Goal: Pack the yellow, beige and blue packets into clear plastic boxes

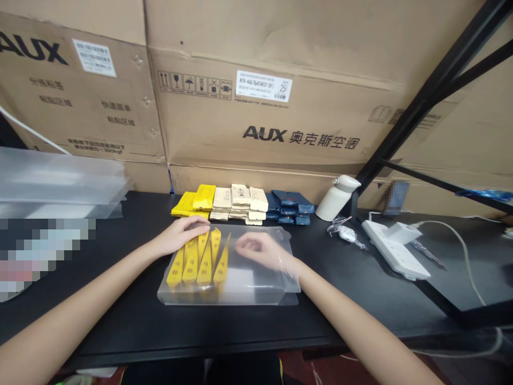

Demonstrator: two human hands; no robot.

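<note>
A clear plastic box (pixel 256 294) lies open in front of me on the black desk. Several yellow packets (pixel 204 267) with dark printing stand in a leaning row in its left half. My left hand (pixel 182 234) rests at the back left of the box, its fingers stretched over the packets' tops and touching them. Over the box's right half is my right hand (pixel 262 250), slightly blurred, with loosely curled fingers and nothing visible in them. Its fingertips are just right of the last yellow packet, apart from it.
Behind the box sit stacks of yellow packets (pixel 204 197), cream packets (pixel 240 195) and dark blue packets (pixel 292 200). A white bottle (pixel 339 198), an earphone case (pixel 347 233) and a power strip (pixel 395 251) are to the right. Clear plastic boxes (pixel 60 176) are stacked left.
</note>
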